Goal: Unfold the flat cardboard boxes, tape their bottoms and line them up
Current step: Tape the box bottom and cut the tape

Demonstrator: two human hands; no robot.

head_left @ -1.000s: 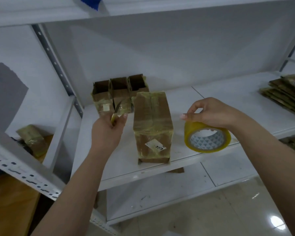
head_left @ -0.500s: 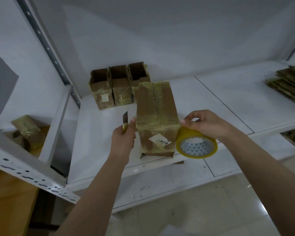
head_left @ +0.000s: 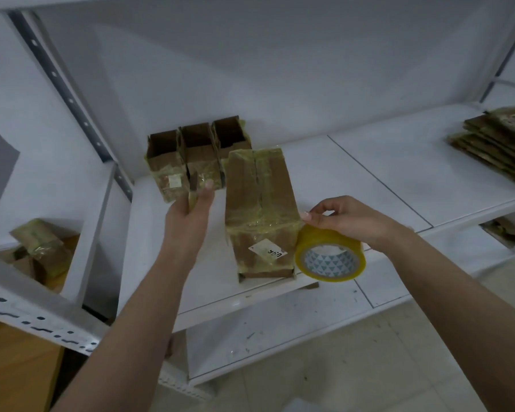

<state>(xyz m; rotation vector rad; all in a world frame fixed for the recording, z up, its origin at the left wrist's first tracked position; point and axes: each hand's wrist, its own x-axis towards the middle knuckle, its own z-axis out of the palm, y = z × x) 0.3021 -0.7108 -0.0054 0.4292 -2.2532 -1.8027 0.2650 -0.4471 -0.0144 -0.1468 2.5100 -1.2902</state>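
Right hand (head_left: 348, 221) pinches yellow tape roll (head_left: 329, 257) touching upturned brown cardboard box (head_left: 260, 215) right near corner; left hand (head_left: 191, 209), left of it, grips small cutter (head_left: 193, 188).

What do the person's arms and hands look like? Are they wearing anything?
Both arms are bare right up to the edge of the picture, with no sleeves showing. The left hand and the right hand have no gloves, and no rings, watch or bracelets can be seen. The fingernails are short and look pale and glossy.
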